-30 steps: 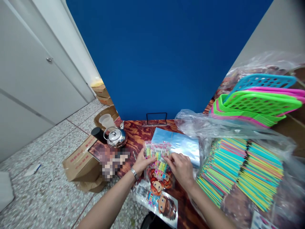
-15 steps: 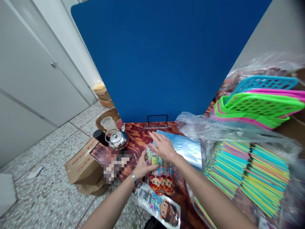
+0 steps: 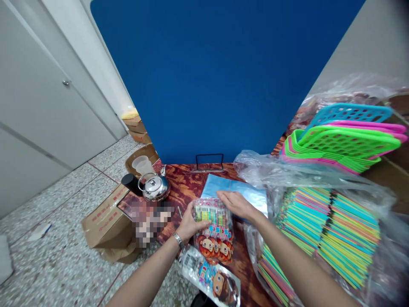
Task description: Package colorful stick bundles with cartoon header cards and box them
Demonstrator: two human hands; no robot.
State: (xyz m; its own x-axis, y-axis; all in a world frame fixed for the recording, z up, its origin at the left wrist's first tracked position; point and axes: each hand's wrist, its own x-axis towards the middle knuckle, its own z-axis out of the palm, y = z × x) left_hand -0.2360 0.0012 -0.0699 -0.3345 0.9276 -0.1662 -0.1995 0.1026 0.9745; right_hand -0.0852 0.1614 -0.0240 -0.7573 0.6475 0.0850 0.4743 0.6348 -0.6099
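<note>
A clear plastic bag of printed packets (image 3: 213,232) lies on the wood-patterned table, barcodes on its upper part and cartoon faces on its lower part. My left hand (image 3: 191,224) grips its left side, thumb across the front; the other fingers are partly hidden. At the bag's upper right edge, my right hand (image 3: 237,204) has its fingers stretched out leftward, touching or just over the edge. Beneath and beyond that hand lie shiny blue plastic bags (image 3: 212,183). One loose silver packet with a cartoon figure (image 3: 211,277) rests at the table's near edge.
Bundles of coloured sticks (image 3: 348,238) in clear plastic and stacked plastic baskets (image 3: 345,140) occupy the right. A metal kettle (image 3: 155,187) and a black cylinder (image 3: 131,184) stand left. A blue board (image 3: 220,81) rises behind a wire stand (image 3: 209,161). Cardboard box (image 3: 108,226) at left.
My right hand has slid right and slightly down, off the top of the packet bag to its right edge, uncovering the barcodes. My left hand keeps its hold. The view has shifted slightly.
</note>
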